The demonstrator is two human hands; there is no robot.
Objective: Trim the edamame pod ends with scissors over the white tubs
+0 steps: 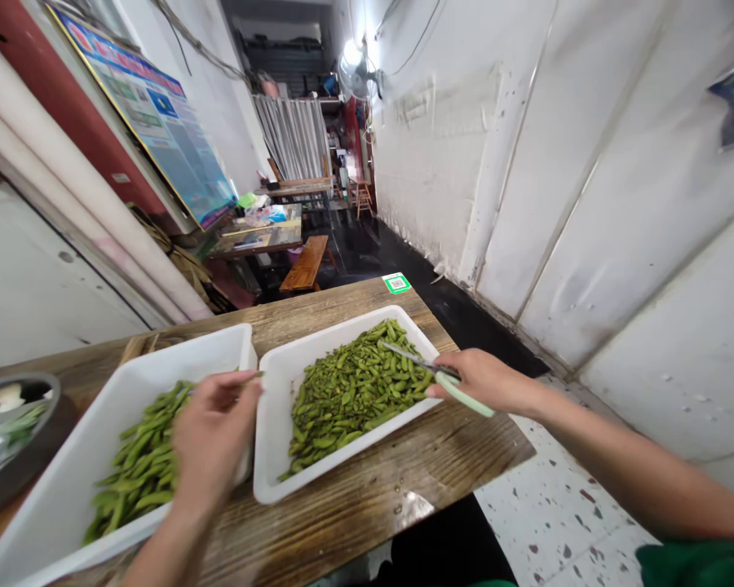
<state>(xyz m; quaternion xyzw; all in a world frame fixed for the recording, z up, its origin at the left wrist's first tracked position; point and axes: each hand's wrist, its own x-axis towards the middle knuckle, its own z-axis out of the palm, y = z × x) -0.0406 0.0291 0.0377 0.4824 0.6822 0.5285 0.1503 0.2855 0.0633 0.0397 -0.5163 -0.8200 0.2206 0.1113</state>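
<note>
My right hand (480, 379) grips a pair of scissors (458, 391) with pale green handles. Their blades point left over the right white tray (306, 486), which holds a heap of green soybean pods (360, 379). Above the inner rim of the left white tray (220, 342), my left hand (220, 424) is closed, with the tip of a soybean pod (254, 376) showing at its fingertips. More whole pods (138, 465) lie in that left tray, partly hidden behind my left hand and wrist.
Both trays rest on a wooden table (355, 522). A dark round bowl (21, 456) with vegetables stands at the far left. A green QR code card (396, 283) lies at the table's back corner. Beyond are a wooden bench (307, 262) and a cluttered table (263, 236); a white wall runs along the right.
</note>
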